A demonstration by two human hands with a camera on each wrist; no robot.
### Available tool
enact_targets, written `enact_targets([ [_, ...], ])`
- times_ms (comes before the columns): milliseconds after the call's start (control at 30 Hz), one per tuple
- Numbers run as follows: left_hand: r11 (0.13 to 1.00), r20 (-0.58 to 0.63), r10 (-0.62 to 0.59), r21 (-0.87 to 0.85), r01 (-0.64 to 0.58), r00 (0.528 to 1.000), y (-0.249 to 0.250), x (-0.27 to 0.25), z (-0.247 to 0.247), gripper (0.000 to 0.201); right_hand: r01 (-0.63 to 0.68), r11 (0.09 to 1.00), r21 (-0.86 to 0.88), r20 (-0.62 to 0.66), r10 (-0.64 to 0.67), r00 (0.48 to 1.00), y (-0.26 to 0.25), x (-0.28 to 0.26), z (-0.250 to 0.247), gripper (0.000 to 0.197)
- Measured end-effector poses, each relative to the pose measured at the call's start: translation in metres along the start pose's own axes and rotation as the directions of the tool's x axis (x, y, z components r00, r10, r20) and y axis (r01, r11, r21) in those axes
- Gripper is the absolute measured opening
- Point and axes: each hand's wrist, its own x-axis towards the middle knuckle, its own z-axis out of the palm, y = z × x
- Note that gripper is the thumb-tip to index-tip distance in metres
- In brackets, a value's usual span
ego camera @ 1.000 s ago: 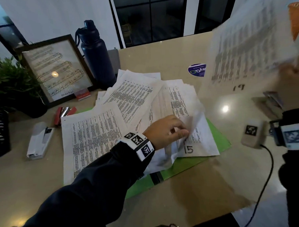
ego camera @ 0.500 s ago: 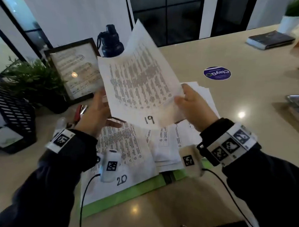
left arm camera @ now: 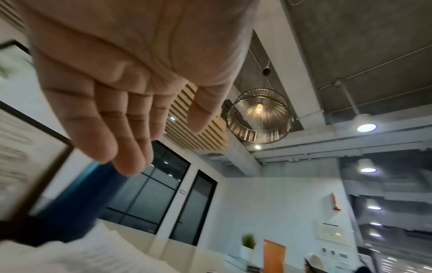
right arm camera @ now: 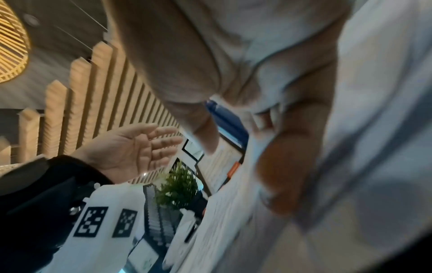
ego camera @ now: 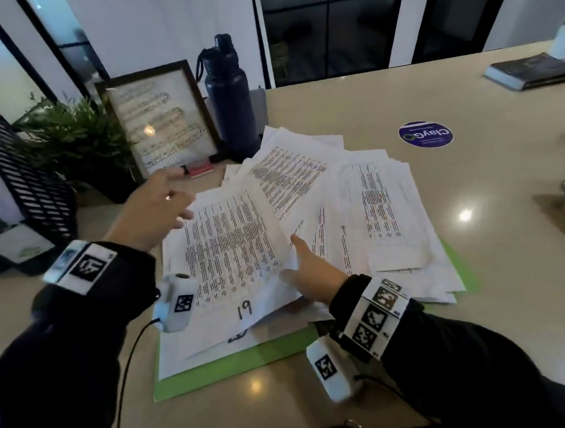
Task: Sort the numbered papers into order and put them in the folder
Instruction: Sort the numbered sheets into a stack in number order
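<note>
Green folder [ego camera: 235,370]: lies open-faced on the tabletop [ego camera: 465,286], nearest edge showing under the papers.
Sheet 19 [ego camera: 231,250]: lies on the near pile, over a sheet whose number is half hidden.
Right hand [ego camera: 307,273]: fingers extended, touching sheet 19's right edge; holds nothing.
Left hand [ego camera: 152,208]: spread wide just above the sheet's left edge, empty.
Unsorted papers [ego camera: 372,211]: fanned behind, partly on the folder.
Advice: square 19 flush first, then search the fan for 18.

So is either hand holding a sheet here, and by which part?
Left hand holds nothing, fingers straight. Right hand lies at the right edge of sheet 19; whether it grips cannot be told.
</note>
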Motion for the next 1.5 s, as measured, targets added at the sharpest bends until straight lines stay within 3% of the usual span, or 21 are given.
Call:
enact_targets([
  [100, 0.99, 0.142, 0.088, 0.099, -0.103, 0.986, 0.024, -0.002, 0.042, 0.035, -0.019, 0.998, -0.052, -0.005, 0.019, 1.0, 0.0, -0.01, -0.017, 0.05],
  [167, 0.975, 0.236, 0.162, 0.113, -0.193, 0.958, 0.041, -0.004, 0.074, 0.029, -0.025, 0.998, -0.055, -0.147, 0.017, 0.989, 0.005, -0.016, -0.045, 0.039],
  [267, 0.927, 0.399, 0.21, 0.21, -0.312, 0.892, 0.059, -0.008, 0.119, 0.026, -0.07, 0.998, 0.002, -0.453, 0.063, 0.889, 0.025, -0.028, -0.101, 0.034],
  [333, 0.854, 0.53, 0.212, 0.308, -0.419, 0.821, 0.067, -0.013, 0.146, 0.033, -0.125, 0.985, 0.115, -0.553, 0.168, 0.816, 0.044, -0.036, -0.133, 0.034],
  [400, 0.726, 0.661, 0.19, 0.403, -0.557, 0.726, 0.07, -0.018, 0.173, 0.045, -0.189, 0.954, 0.234, -0.546, 0.29, 0.786, 0.063, -0.043, -0.151, 0.035],
  [500, 0.593, 0.777, 0.09, 0.461, -0.66, 0.623, 0.062, -0.025, 0.208, 0.067, -0.237, 0.881, 0.409, -0.421, 0.413, 0.808, 0.082, -0.054, -0.157, 0.028],
  [600, 0.552, 0.831, 0.017, 0.455, -0.698, 0.556, 0.051, -0.033, 0.232, 0.089, -0.26, 0.847, 0.463, -0.34, 0.441, 0.83, 0.09, -0.057, -0.152, 0.021],
  [700, 0.585, 0.852, 0.036, 0.406, -0.703, 0.522, 0.048, -0.037, 0.241, 0.104, -0.206, 0.893, 0.401, -0.372, 0.364, 0.854, 0.092, -0.053, -0.145, 0.031],
  [833, 0.722, 0.812, 0.142, 0.306, -0.62, 0.566, 0.052, -0.04, 0.243, 0.113, -0.004, 0.915, 0.403, -0.388, 0.175, 0.905, 0.075, -0.053, -0.136, 0.041],
  [900, 0.77, 0.756, 0.173, 0.295, -0.566, 0.631, 0.056, -0.039, 0.241, 0.098, 0.063, 0.913, 0.402, -0.385, 0.106, 0.917, 0.067, -0.053, -0.133, 0.04],
  [967, 0.744, 0.705, 0.207, 0.336, -0.577, 0.678, 0.059, -0.035, 0.239, 0.079, 0.101, 0.916, 0.387, -0.391, 0.064, 0.918, 0.063, -0.053, -0.132, 0.045],
  [1067, 0.671, 0.614, 0.247, 0.45, -0.589, 0.75, 0.062, -0.029, 0.237, 0.049, 0.089, 0.939, 0.332, -0.382, 0.048, 0.923, 0.063, -0.053, -0.134, 0.062],
  [1167, 0.724, 0.501, 0.291, 0.441, -0.53, 0.815, 0.065, -0.026, 0.233, 0.032, -0.034, 0.962, 0.27, -0.387, 0.14, 0.911, 0.07, -0.05, -0.138, 0.073],
  [1333, 0.852, 0.269, 0.341, 0.316, -0.417, 0.901, 0.065, -0.023, 0.219, 0.046, -0.199, 0.929, 0.313, -0.453, 0.33, 0.828, 0.091, -0.048, -0.145, 0.069],
  [1433, 0.872, 0.213, 0.372, 0.255, -0.418, 0.904, 0.064, -0.023, 0.215, 0.058, -0.168, 0.921, 0.351, -0.423, 0.316, 0.849, 0.089, -0.048, -0.144, 0.052],
  [1500, 0.876, 0.181, 0.413, 0.19, -0.444, 0.892, 0.063, -0.025, 0.215, 0.072, -0.115, 0.918, 0.378, -0.407, 0.277, 0.87, 0.084, -0.047, -0.141, 0.029],
])
